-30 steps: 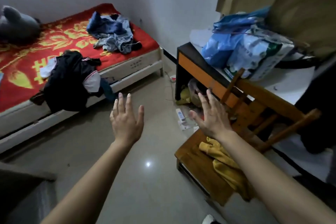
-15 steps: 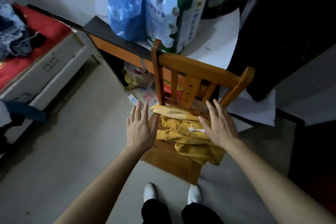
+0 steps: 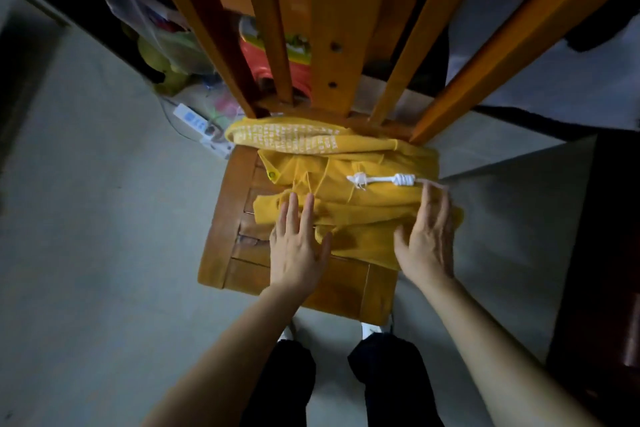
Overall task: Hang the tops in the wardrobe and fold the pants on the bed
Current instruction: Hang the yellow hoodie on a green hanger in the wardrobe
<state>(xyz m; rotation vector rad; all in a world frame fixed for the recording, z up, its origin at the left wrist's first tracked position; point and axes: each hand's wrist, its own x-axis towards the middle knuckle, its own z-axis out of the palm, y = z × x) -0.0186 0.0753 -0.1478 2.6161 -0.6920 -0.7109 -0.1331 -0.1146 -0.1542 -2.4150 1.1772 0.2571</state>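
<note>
Yellow fleece fabric, a crumpled hooded top point(image 3: 346, 194) with a knotted white drawstring point(image 3: 381, 179), is seen heaped on the slatted seat of an orange-brown wooden chair point(image 3: 221, 246). Its far edge is bunched against the foot of the back rails point(image 3: 332, 45). The left hand point(image 3: 298, 246) is laid flat on the near-left folds, fingers straight, with nothing gripped. The right hand point(image 3: 427, 239) is spread over the right side, fingertips just beside the cord's end, and nothing is held by it either. If only one fold is lifted, the top could be snagged at the rails. A loose sleeve could also be dragged across the grey floor point(image 3: 104, 218).
</note>
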